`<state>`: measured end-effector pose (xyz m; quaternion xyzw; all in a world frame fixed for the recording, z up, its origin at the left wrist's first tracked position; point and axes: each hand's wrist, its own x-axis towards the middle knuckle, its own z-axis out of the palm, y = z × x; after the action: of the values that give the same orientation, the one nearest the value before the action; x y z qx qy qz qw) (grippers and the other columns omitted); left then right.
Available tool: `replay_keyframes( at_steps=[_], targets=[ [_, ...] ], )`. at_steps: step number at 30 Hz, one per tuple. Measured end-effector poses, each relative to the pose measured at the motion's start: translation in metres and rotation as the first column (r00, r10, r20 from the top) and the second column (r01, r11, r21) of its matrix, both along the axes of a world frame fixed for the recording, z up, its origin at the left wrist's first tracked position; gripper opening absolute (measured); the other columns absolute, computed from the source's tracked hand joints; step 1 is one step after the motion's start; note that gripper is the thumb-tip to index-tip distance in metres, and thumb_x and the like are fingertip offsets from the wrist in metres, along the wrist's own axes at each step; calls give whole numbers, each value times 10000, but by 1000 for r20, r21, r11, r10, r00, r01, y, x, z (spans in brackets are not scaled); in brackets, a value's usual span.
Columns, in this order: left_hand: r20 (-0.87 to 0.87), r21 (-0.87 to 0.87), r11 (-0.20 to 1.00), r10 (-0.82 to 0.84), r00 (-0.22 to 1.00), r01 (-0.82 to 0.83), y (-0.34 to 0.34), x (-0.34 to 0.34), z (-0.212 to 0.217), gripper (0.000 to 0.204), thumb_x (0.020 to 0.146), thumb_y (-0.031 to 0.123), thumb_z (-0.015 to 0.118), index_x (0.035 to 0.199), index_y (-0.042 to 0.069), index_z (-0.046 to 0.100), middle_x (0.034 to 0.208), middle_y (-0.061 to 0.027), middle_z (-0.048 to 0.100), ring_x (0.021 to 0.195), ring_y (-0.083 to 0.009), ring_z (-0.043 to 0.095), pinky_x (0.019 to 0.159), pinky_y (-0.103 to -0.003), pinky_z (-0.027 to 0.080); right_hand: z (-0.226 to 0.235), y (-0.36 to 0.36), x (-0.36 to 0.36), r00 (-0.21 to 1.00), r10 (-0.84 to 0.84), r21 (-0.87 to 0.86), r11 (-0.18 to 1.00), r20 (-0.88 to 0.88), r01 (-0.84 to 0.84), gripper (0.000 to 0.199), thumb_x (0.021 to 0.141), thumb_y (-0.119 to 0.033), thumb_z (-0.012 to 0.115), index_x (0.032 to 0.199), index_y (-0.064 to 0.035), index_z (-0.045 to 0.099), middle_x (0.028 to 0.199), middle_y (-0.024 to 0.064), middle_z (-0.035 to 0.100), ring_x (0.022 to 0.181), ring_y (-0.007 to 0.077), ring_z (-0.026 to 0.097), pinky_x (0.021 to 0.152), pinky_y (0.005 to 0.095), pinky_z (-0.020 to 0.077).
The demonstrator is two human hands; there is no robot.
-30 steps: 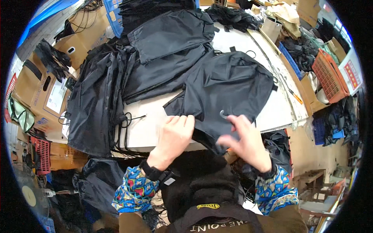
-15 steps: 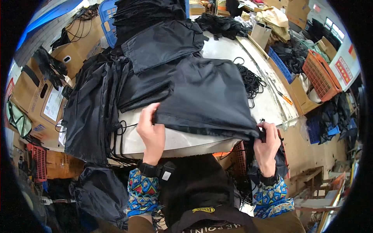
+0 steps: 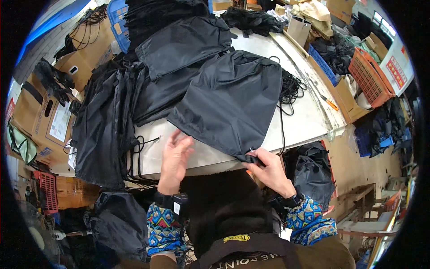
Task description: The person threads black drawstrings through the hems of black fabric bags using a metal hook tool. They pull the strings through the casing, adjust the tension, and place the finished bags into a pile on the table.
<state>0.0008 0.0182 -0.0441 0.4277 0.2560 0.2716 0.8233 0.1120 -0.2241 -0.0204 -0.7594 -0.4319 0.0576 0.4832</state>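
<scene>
A flat black cloth bag (image 3: 228, 101) lies slanted across the front of the white table, one corner toward me. My right hand (image 3: 268, 170) pinches that near corner, where a small light tip shows by the fingers. Just below the bag's left corner is my left hand (image 3: 175, 157), fingers apart and slightly blurred, with nothing seen in it. A bundle of black cord (image 3: 292, 92) lies against the bag's right side, one strand hanging toward the table edge. More black bags (image 3: 188, 45) lie overlapped behind and to the left.
A thick stack of black bags (image 3: 101, 130) droops over the table's left front edge, cords dangling. An orange-handled tool (image 3: 330, 104) rests on the right edge strip of the table (image 3: 255, 49). Cardboard boxes (image 3: 47, 121) stand left; an orange crate (image 3: 369, 78) stands right.
My right hand has moved left and slightly down with the bag's corner, turning the bag on the table. My left hand has let go of the other corner and dropped slightly.
</scene>
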Motion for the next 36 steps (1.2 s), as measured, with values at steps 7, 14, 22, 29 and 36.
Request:
replay_keyframes(
  at_steps=[7,14,22,29,36],
  targets=[
    [65,-51,998,-27,998,30,-27,27,9,222,834,56,644,1026,64,532,873,-39,606,654,-139,587,590,-287,498,16,-8,3,918,-305,242,939,252,246,158,773,-43,711,844,20,583,768,123,570,534,211,546,481,288,423],
    [-138,323,937,184,973,-132,-47,40,19,503,838,108,664,1199,1,331,807,-82,514,498,-128,510,413,-244,420,6,-2,20,779,-562,176,827,278,534,153,778,4,608,924,-28,573,748,158,625,622,324,629,541,354,484],
    [-277,103,960,-222,935,259,-110,7,16,318,943,319,550,946,5,600,693,-1,531,571,-72,501,478,-203,398,-21,13,-12,991,-103,89,991,83,96,293,788,-70,710,1028,14,566,671,88,550,512,184,532,494,299,443],
    [-164,105,983,-129,978,148,-111,13,-3,187,907,197,605,910,10,613,705,-10,582,555,-63,520,454,-200,402,-21,-4,-18,953,-202,-6,979,-225,206,211,791,-90,700,947,26,616,606,61,529,509,131,494,502,252,419],
    [-211,302,928,-159,964,219,-116,8,2,108,890,69,594,965,-6,613,748,-32,608,607,-75,567,476,-203,442,-27,10,-21,981,-120,94,986,-153,136,115,801,-64,632,854,36,611,735,166,632,650,250,640,575,328,478]
  ],
)
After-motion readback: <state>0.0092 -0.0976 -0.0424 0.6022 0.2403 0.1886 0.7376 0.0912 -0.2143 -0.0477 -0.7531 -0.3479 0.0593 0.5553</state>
